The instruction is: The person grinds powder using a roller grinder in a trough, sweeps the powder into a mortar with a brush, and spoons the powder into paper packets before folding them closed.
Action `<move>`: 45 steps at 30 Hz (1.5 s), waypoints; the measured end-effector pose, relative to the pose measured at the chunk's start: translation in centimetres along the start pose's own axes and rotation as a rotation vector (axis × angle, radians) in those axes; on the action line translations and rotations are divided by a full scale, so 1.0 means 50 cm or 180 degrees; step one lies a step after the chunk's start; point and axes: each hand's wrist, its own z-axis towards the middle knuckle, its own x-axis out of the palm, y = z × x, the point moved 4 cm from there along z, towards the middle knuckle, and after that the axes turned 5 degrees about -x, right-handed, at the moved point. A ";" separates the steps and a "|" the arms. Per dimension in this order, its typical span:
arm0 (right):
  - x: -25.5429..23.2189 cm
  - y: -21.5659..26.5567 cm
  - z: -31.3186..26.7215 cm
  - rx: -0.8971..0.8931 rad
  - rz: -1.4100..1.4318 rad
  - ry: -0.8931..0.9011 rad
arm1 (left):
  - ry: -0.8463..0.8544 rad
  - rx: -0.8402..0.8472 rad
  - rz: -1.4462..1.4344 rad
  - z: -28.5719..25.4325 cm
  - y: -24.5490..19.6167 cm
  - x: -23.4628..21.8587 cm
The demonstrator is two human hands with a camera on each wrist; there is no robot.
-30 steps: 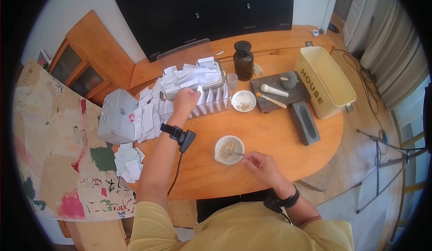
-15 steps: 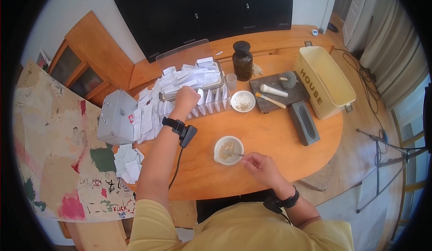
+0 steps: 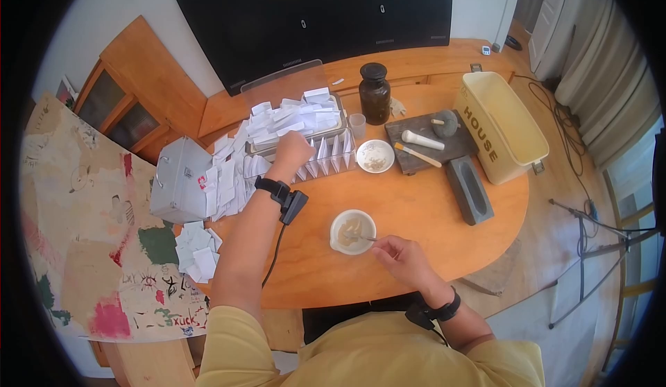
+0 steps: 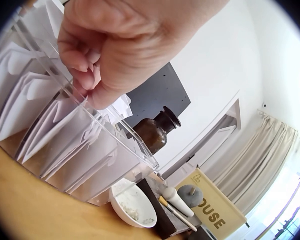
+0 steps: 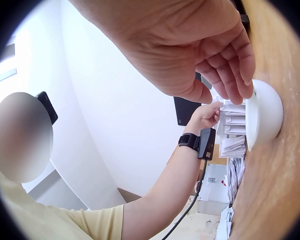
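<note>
In the head view my left hand (image 3: 294, 155) is over the front of a clear divided box (image 3: 334, 172) that holds a row of folded white paper packets (image 3: 336, 152). Seen from the left wrist, its thumb and fingers (image 4: 92, 92) pinch the top of one packet at the box's rim; the hand hides part of it. My right hand (image 3: 402, 258) pinches the thin handle of a metal spoon (image 3: 365, 237). The spoon's end lies in a white bowl (image 3: 335, 232) with pale beige contents. From the right wrist, the bowl (image 5: 271, 112) is just beyond the fingertips.
More white paper pieces (image 3: 298, 118) fill a tray behind the box. Loose packets (image 3: 225, 179) lie beside a silver case (image 3: 182, 179). To the right are a small white dish (image 3: 375, 156), a brown jar (image 3: 375, 96), a dark board (image 3: 409, 130) with a pestle, a stone trough (image 3: 470, 189) and a cream bin (image 3: 496, 130).
My left hand has shifted slightly right along the row of packets and now covers the white packet top that showed at its fingertips. The right hand and spoon stay put.
</note>
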 end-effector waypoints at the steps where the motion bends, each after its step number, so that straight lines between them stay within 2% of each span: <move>1: 0.000 0.000 0.000 0.0001 -0.0007 -0.0004 | 0.0038 -0.0026 -0.0028 0.001 0.000 0.002; 14: 0.002 -0.008 -0.002 -0.0045 0.0026 -0.0022 | -0.0173 0.0214 0.0235 0.009 0.009 0.024; 17: 0.000 -0.018 -0.003 -0.0024 -0.0004 -0.0028 | 0.0113 0.0085 0.0151 0.003 0.011 0.012; 23: 0.001 -0.016 -0.004 -0.0017 0.0006 -0.0042 | 0.0327 -0.0065 0.0344 0.000 0.014 0.009; 29: -0.005 -0.011 -0.004 0.0019 -0.0074 -0.0043 | 0.0075 0.0226 0.0645 0.008 0.019 0.025; 32: -0.007 -0.009 -0.002 0.0047 -0.0049 -0.0041 | -0.0189 0.0393 0.0464 0.003 0.024 0.021; 38: -0.016 -0.007 -0.001 0.0107 -0.0040 -0.0076 | -0.0270 0.0221 0.0296 -0.006 0.016 0.010; 41: -0.022 -0.003 -0.002 0.0148 -0.0144 -0.0041 | 0.0183 0.0130 0.0396 -0.009 0.010 0.001; 45: -0.027 -0.005 -0.002 0.0207 -0.0229 -0.0045 | 0.0175 0.0131 0.0330 -0.007 0.007 -0.002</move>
